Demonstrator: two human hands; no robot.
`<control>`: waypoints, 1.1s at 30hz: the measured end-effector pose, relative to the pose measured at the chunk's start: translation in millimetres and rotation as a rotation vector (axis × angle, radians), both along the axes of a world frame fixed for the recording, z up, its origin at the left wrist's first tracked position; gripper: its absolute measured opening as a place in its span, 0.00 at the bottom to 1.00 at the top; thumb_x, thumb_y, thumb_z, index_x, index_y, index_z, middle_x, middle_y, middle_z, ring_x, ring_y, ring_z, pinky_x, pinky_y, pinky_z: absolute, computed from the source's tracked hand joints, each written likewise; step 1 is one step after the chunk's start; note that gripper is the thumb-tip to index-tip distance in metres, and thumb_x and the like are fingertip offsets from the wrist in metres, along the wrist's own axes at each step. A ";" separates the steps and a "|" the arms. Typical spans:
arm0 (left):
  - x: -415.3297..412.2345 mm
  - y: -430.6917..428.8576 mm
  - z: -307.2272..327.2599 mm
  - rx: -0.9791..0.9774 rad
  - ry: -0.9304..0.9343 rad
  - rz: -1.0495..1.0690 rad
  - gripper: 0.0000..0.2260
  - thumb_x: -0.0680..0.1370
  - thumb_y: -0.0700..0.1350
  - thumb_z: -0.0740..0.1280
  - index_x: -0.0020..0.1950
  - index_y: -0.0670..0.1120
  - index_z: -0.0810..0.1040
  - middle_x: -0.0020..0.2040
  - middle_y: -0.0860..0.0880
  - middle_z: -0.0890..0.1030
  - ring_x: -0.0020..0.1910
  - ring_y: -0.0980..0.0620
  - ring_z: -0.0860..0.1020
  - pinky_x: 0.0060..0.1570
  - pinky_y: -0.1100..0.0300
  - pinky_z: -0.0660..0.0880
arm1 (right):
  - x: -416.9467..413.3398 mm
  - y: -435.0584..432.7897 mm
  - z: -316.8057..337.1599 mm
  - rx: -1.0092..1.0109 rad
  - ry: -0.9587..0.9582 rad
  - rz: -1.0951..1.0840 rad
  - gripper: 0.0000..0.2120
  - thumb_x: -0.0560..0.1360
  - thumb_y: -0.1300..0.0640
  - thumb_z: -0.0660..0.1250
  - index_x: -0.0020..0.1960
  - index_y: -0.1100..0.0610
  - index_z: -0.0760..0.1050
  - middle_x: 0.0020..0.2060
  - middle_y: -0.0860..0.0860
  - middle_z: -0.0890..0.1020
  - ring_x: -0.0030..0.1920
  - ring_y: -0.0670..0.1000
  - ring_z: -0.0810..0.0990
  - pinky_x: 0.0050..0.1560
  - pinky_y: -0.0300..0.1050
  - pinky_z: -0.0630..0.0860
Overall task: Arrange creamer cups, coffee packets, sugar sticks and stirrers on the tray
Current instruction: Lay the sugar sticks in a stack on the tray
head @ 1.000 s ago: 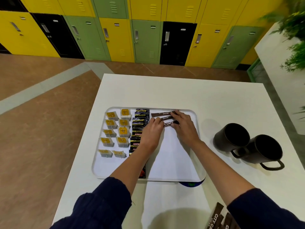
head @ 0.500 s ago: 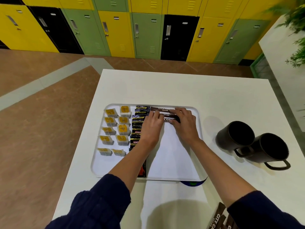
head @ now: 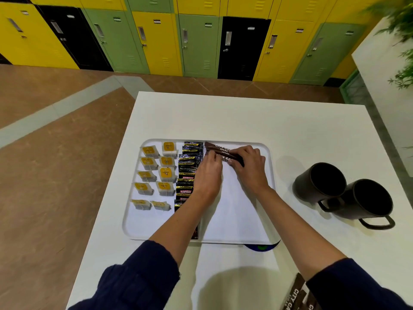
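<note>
Spare sugar sticks (head: 298, 295) wait at the near edge of the surface (head: 312, 130), beside the right sleeve. On the tray (head: 156, 229), creamer cups (head: 156, 173) fill the left columns and coffee packets (head: 188, 168) the centre column. Left hand (head: 209, 175) and right hand (head: 251, 168) have moved toward the far rim since a second ago, fingers (head: 237, 151) pinched on the sugar sticks (head: 220, 149), now closed up into a tight row there. Stirrers are not visible; that step appears outstanding.

tray (head: 143, 229): creamer cups (head: 156, 175) left | coffee packets (head: 188, 168) middle | sugar sticks (head: 220, 149) far right
</note>
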State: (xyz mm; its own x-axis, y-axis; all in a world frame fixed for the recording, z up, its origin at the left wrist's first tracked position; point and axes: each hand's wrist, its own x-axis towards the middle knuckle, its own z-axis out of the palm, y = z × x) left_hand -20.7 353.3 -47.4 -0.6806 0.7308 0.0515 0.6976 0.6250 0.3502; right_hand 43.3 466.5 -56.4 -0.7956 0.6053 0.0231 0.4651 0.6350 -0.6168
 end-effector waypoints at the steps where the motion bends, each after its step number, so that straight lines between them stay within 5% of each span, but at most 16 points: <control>1: 0.0 0.2 -0.7 0.009 -0.008 0.016 0.14 0.75 0.30 0.60 0.60 0.38 0.72 0.59 0.40 0.73 0.56 0.43 0.73 0.52 0.54 0.72 | 0.2 -1.4 0.0 -0.002 0.007 -0.013 0.09 0.76 0.51 0.65 0.56 0.49 0.77 0.51 0.45 0.75 0.54 0.49 0.69 0.50 0.41 0.56; 15: 3.3 -0.2 2.1 -0.022 0.017 0.039 0.19 0.73 0.29 0.63 0.63 0.38 0.71 0.60 0.40 0.73 0.56 0.42 0.73 0.53 0.52 0.72 | -7.7 -2.3 6.2 -0.110 0.029 -0.085 0.10 0.78 0.61 0.60 0.51 0.52 0.79 0.49 0.48 0.76 0.54 0.50 0.68 0.48 0.41 0.55; 20: 3.9 0.7 4.0 -0.063 0.116 -0.045 0.16 0.68 0.30 0.68 0.55 0.41 0.77 0.52 0.43 0.77 0.49 0.44 0.76 0.44 0.53 0.73 | -10.3 0.8 22.6 -0.307 0.163 -0.076 0.10 0.76 0.69 0.60 0.50 0.63 0.80 0.49 0.57 0.75 0.48 0.44 0.67 0.40 0.17 0.64; 23: 4.1 1.8 4.7 -0.087 0.142 -0.045 0.14 0.71 0.31 0.67 0.55 0.40 0.77 0.52 0.43 0.77 0.49 0.44 0.75 0.46 0.52 0.73 | -13.6 5.6 19.4 -0.266 0.151 -0.065 0.10 0.75 0.69 0.61 0.48 0.61 0.81 0.47 0.55 0.76 0.50 0.46 0.67 0.44 0.18 0.61; 33: -5.2 5.3 3.5 -0.114 0.237 -0.005 0.16 0.56 0.31 0.76 0.40 0.43 0.79 0.39 0.47 0.79 0.36 0.47 0.78 0.33 0.58 0.73 | -23.4 14.5 9.6 -0.230 0.125 -0.054 0.09 0.75 0.65 0.64 0.48 0.58 0.82 0.44 0.48 0.76 0.50 0.46 0.68 0.45 0.28 0.65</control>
